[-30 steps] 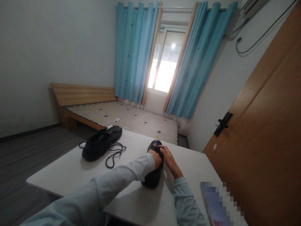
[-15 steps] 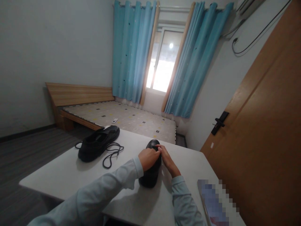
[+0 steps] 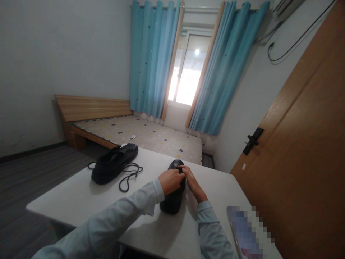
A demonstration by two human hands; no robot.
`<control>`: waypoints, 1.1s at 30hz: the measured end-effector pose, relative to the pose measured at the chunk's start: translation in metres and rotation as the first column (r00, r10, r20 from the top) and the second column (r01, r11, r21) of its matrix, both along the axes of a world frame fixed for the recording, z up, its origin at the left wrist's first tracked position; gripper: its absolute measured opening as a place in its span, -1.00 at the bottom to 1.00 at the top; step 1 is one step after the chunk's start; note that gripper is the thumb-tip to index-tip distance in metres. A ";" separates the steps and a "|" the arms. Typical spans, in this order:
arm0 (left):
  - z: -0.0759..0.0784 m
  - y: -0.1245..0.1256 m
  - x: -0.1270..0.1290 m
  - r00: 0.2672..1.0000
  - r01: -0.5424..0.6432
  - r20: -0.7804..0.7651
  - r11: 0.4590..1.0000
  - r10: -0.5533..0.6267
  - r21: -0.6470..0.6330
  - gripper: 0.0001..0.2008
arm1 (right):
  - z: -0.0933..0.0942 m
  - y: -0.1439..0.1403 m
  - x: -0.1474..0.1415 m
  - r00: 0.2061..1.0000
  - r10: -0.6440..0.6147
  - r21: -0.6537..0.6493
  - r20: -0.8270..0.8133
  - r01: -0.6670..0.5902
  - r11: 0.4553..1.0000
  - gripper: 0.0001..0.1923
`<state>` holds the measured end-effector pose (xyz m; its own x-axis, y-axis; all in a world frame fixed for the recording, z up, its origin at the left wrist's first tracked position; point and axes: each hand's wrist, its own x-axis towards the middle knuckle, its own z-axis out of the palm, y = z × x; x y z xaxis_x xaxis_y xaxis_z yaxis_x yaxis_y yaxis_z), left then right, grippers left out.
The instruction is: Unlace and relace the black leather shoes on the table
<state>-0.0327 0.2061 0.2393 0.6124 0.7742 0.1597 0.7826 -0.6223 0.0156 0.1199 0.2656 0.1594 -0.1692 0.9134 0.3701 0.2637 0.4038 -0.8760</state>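
Observation:
A black shoe (image 3: 172,205) rests on the white table, its toe pointing away from me and its heel towards me. Over its upper, my left hand (image 3: 170,182) is closed, with its fingers curled down and partly hidden. My right hand (image 3: 193,182) reaches in from the right side of the shoe, its fingertips pressed together against those of my left hand. Whatever the fingers pinch is too small to make out. To the left lies a second black shoe (image 3: 104,169) with a loose black shoelace (image 3: 130,176) trailing beside it on the table.
The white table (image 3: 88,205) has a flat, pixelated item (image 3: 244,230) near its right edge. Beyond it stands a bed (image 3: 151,135) with a small white object (image 3: 132,138) on it. A wooden door (image 3: 302,144) is at the right, and blue curtains (image 3: 153,61) flank the window.
Both hands stay at the same shoe in nearly the same pose. The whole view has shifted very slightly; nothing is visibly let go or moved.

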 end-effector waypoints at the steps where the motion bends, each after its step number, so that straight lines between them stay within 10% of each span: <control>1: 0.001 0.000 0.001 1.000 0.001 -0.007 1.000 -0.001 -0.012 -0.75 | 0.000 0.000 0.000 1.000 0.000 0.001 -0.001 0.000 1.000 -0.65; 33: 0.007 -0.035 -0.006 0.987 -0.141 0.098 0.974 0.125 0.180 -0.85 | -0.004 0.001 -0.002 1.000 -0.016 0.005 0.020 0.016 1.000 -0.67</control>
<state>-0.0386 0.1707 0.2463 0.4837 0.7998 0.3555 0.8594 -0.5110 -0.0197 0.1177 0.2669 0.1550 -0.1617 0.9144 0.3711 0.2874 0.4034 -0.8687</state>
